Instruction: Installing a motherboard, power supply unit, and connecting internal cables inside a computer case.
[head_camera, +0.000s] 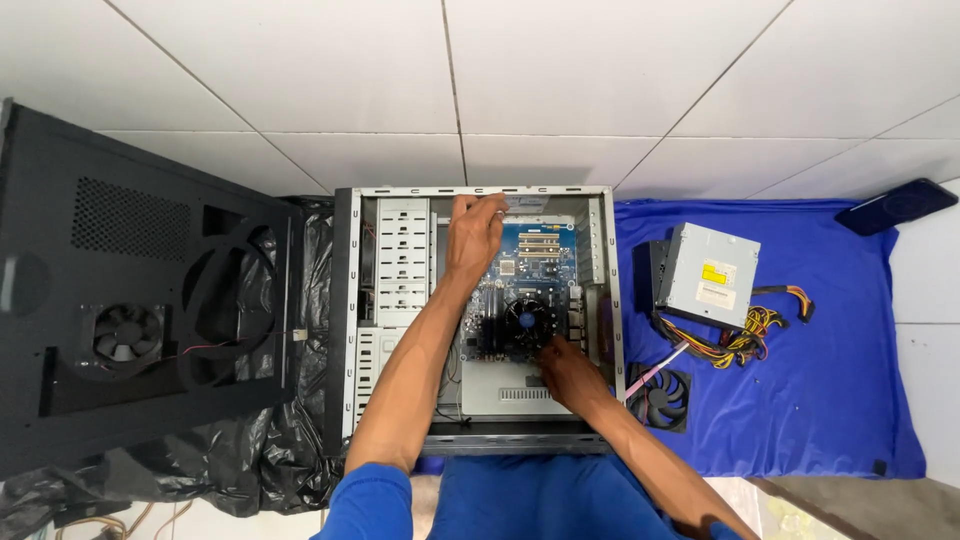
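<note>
**Both hands inside an opened desktop computer case**

The left hand (474, 232) reaches to the far end of the open grey metal computer case (352, 300), its fingers curled narrowly against the top edge of the blue rectangular motherboard (530, 262); whether they pinch anything small there I cannot tell. The right hand (566, 372) lies nearer the body, fingertips touching the lower edge of the round black processor cooling fan (527, 322) on that board, fingers close together with nothing visibly held. Between the two hands runs the board itself, lying flat in the case. Left of the left forearm stands the white drive-bay rack (402, 262), and beyond it the detached black perforated side panel (130, 300) with its small fan rests on crumpled black plastic sheeting (250, 455). Right of the right hand, outside the case wall, a loose square black case fan (662, 398) lies on a blue cloth (820, 400), with a grey boxy power supply (708, 275) and its bundle of coloured wires farther out
</note>
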